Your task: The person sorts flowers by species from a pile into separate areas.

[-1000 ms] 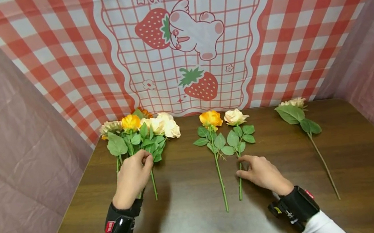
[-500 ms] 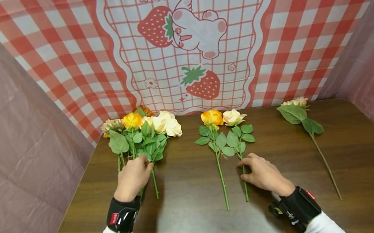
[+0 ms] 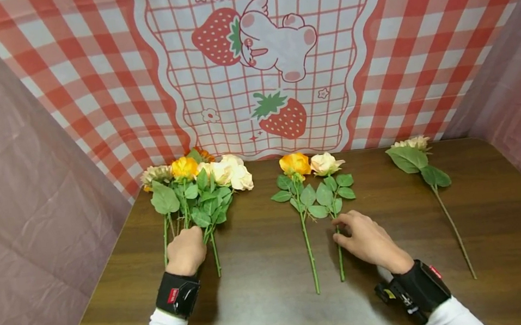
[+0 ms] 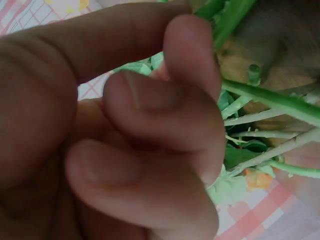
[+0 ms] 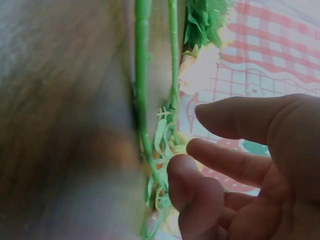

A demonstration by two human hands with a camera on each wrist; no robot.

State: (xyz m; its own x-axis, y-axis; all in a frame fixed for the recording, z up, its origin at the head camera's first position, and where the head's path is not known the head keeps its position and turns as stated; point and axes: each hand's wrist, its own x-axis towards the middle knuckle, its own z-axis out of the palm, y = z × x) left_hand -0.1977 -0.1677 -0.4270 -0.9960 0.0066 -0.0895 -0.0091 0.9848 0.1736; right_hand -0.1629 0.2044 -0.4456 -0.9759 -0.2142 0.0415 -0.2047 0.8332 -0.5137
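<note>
My left hand (image 3: 186, 252) is over the stems of a bunch of artificial flowers (image 3: 195, 193) at the table's left. Its fingers are curled, and thumb and forefinger meet at a green rose stem (image 4: 232, 22) in the left wrist view. My right hand (image 3: 366, 237) hovers beside the stem of a cream rose (image 3: 326, 164), thumb and fingers apart and loosely bent. In the right wrist view, the green stem (image 5: 142, 75) passes in front of the fingertips, outside the grasp. An orange-yellow rose (image 3: 295, 164) lies parallel, just left of the cream one.
A pale flower with broad leaves (image 3: 410, 156) lies alone at the right of the brown wooden table (image 3: 270, 315). Behind it hangs a red-and-white checked cloth (image 3: 424, 53). Pinkish drapes (image 3: 18, 161) close off both sides.
My left hand has moved down over the bunch's stems and curled its fingers. The cream rose's stem end has swung slightly right; my right hand has barely moved.
</note>
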